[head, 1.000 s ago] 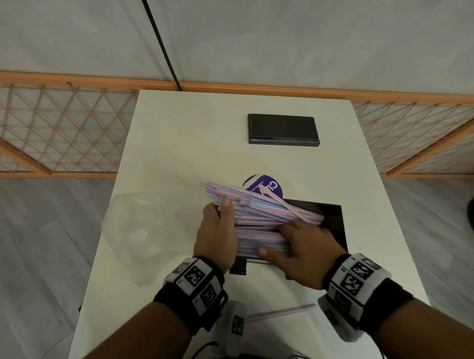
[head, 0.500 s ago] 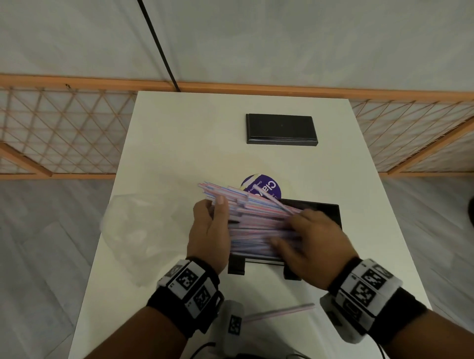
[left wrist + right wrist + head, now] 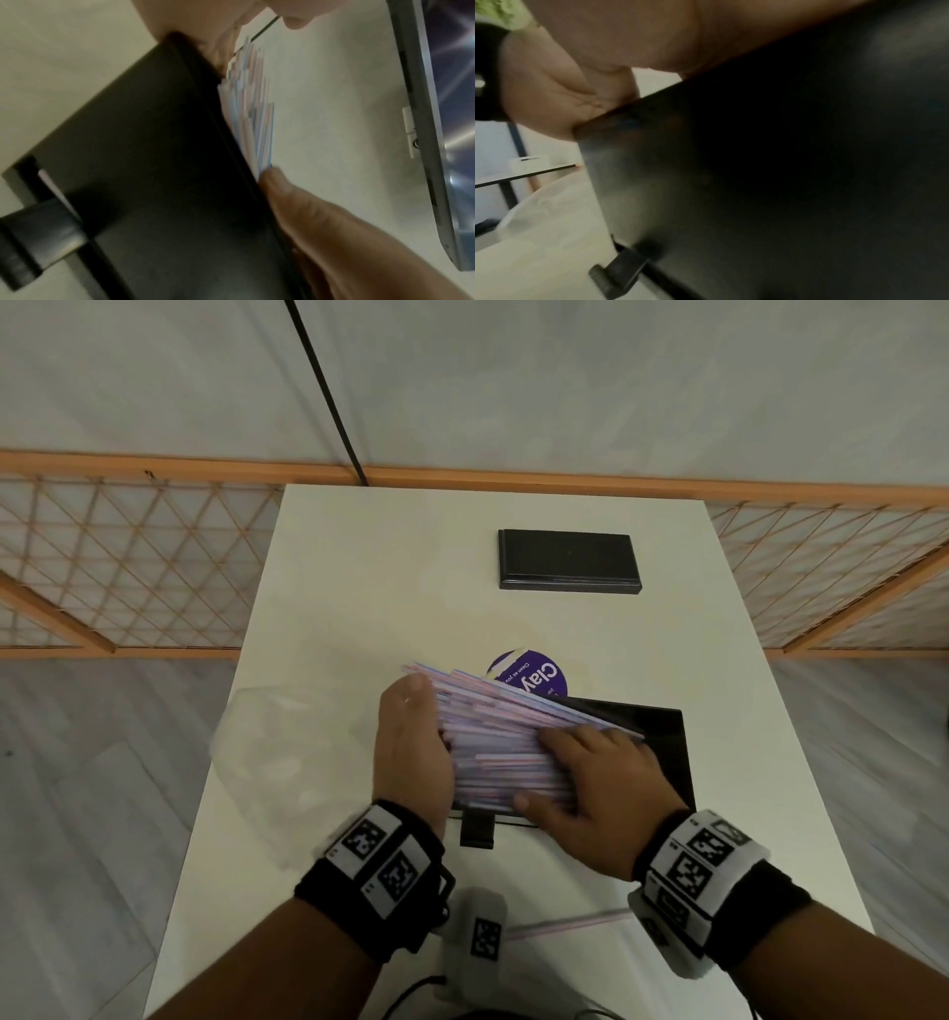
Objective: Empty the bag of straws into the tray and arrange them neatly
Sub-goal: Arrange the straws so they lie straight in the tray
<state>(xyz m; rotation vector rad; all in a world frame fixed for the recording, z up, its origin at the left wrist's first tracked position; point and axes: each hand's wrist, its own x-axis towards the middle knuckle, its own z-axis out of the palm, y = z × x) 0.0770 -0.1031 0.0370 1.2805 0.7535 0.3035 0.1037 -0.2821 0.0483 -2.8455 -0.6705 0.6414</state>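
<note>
1. The straws [image 3: 506, 742] lie heaped across the black tray [image 3: 662, 737].
2. The left hand [image 3: 411, 752] presses flat against their left ends; the right hand [image 3: 601, 788] lies spread on top.
3. They look light, slippery and loose: best squared from both ends.

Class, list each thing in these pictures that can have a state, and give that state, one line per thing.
straws: piled across the tray, ends uneven, pressed between both hands
tray: on the table, partly covered by straws
plastic bag: emptied, lying left of the tray
stray straw: alone on the table, outside the tray
left hand: flat against the straw ends
right hand: fingers spread on the pile
black box: closed
</note>
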